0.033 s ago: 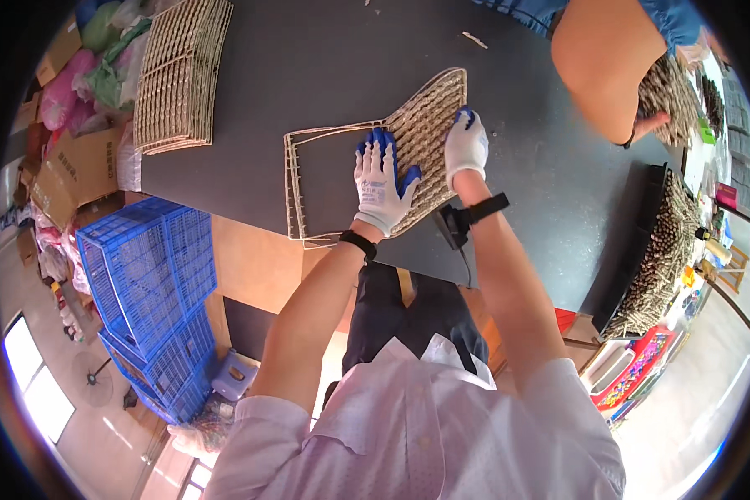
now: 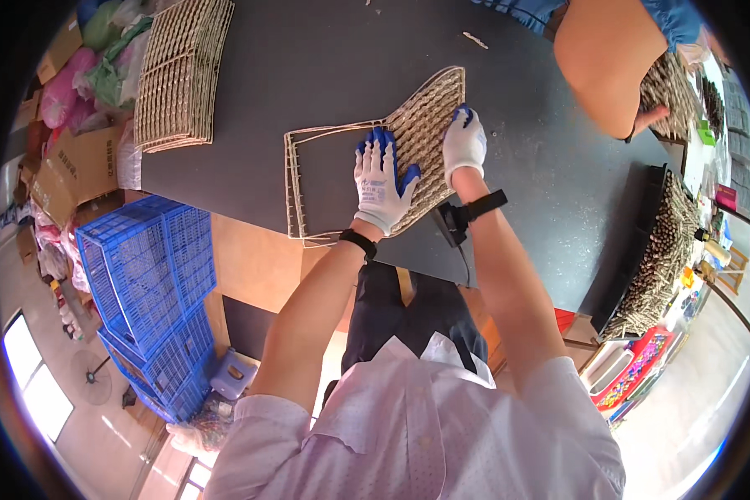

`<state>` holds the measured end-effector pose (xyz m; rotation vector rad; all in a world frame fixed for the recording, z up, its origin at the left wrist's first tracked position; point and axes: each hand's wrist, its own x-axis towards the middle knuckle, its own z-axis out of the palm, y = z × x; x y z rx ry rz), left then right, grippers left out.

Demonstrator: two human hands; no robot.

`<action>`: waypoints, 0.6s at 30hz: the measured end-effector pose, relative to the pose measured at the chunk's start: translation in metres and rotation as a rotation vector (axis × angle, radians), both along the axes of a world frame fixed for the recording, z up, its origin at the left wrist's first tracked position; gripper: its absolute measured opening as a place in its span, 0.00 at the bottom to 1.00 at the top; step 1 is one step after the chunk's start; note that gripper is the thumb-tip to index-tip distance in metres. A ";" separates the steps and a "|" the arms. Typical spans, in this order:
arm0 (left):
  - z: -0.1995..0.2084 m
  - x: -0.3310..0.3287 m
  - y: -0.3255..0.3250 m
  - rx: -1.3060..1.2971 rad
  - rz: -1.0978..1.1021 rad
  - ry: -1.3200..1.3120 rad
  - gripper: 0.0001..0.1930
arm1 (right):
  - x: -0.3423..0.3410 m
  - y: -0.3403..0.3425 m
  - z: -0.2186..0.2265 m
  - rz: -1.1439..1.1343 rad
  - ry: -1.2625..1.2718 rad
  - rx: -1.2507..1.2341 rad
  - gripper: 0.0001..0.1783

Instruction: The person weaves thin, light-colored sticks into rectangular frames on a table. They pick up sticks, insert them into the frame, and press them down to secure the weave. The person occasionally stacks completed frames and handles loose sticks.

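On the dark table lies a bent wire frame (image 2: pixel 290 179), partly filled with a woven panel of twisted straw-coloured cord (image 2: pixel 427 108). My left hand (image 2: pixel 381 187), in a white glove with blue fingertips, rests flat across the inner edge of the weaving, thumb spread apart. At the panel's right edge, my right hand (image 2: pixel 464 148), gloved the same way, is closed with its fingers curled on the woven cord; its fingertips are partly hidden. The left part of the frame is unwoven, with short spikes along its left bar.
A stack of woven panels (image 2: pixel 179 79) stands at the table's far left. Blue plastic crates (image 2: pixel 146 275) are piled below. Opposite, at right, is another person's arm (image 2: pixel 604 71). A black tray (image 2: pixel 654 196) of cord pieces sits at the right edge. A cord scrap (image 2: pixel 475 39) lies at the back.
My right hand has shifted very slightly along the panel's edge, and the panel's upper corner has moved a touch. My left hand stays put.
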<state>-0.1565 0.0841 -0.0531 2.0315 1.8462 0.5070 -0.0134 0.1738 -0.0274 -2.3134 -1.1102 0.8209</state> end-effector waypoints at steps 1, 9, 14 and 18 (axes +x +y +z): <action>-0.002 0.000 0.001 0.001 0.015 -0.012 0.36 | 0.003 -0.005 -0.005 0.021 -0.002 0.003 0.24; -0.017 0.007 0.000 0.050 0.201 -0.021 0.23 | 0.038 -0.143 -0.003 -0.046 0.085 -0.024 0.21; -0.002 0.007 0.003 0.035 0.103 0.053 0.24 | 0.031 -0.043 -0.009 -0.118 0.268 0.035 0.25; -0.002 0.009 0.003 0.056 0.129 0.000 0.24 | -0.008 0.012 -0.004 -0.018 0.097 0.071 0.25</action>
